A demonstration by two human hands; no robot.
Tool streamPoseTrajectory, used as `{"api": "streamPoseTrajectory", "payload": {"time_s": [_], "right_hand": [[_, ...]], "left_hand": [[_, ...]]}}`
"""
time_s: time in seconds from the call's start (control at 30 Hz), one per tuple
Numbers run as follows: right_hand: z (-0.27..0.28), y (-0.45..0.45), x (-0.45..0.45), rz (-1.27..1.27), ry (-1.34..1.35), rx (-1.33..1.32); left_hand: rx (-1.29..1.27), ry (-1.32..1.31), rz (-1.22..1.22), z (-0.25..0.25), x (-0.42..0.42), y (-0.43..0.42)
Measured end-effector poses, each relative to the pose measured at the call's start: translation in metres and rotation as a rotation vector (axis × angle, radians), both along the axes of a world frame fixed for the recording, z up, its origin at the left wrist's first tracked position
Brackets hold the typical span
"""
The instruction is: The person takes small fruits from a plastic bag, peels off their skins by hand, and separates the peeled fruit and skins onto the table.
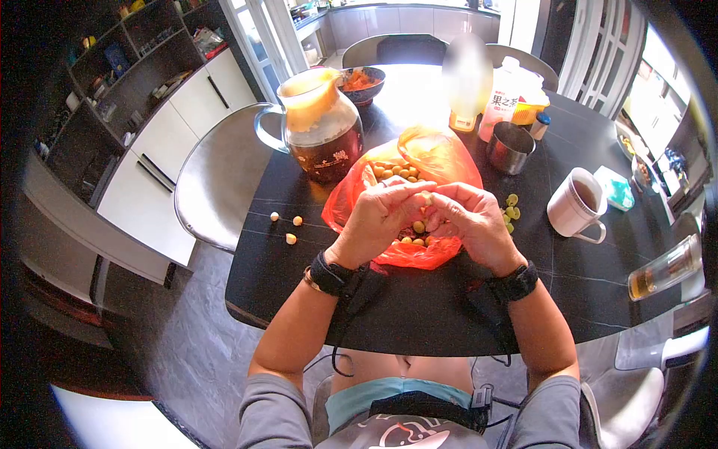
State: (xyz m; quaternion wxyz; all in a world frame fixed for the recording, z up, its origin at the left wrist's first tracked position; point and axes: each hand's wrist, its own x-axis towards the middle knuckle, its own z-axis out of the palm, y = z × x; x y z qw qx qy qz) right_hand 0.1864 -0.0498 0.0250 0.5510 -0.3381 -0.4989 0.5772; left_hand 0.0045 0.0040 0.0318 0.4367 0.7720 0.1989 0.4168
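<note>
An orange-red plastic bag lies spread on the table, with several small round tan fruits, like longans, inside it. Above the bag my left hand and my right hand meet fingertip to fingertip. Both are closed in a pinch on one small, pale round fruit, mostly covered by the fingers. Beside my left hand, three loose pale tan pieces lie on the table. Several yellow-green pieces lie to the right of my right hand.
Behind the bag stand a glass pitcher of dark liquid, a bowl of orange food, a metal cup and a pink-labelled bottle. Rightward are a white mug of drink and a glass tumbler. Dark cables hang near my wrists.
</note>
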Motion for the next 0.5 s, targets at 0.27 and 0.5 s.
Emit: {"api": "streamPoseTrajectory", "payload": {"time_s": [0.27, 0.5], "right_hand": [[0.0033, -0.0041, -0.0024, 0.022, 0.016, 0.037], [0.0057, -0.0050, -0.0036, -0.061, -0.122, 0.045]], "left_hand": [[-0.178, -0.046, -0.046, -0.0030, -0.0029, 0.0008], [-0.375, -0.107, -0.129, -0.0042, -0.0013, -0.0015]]}}
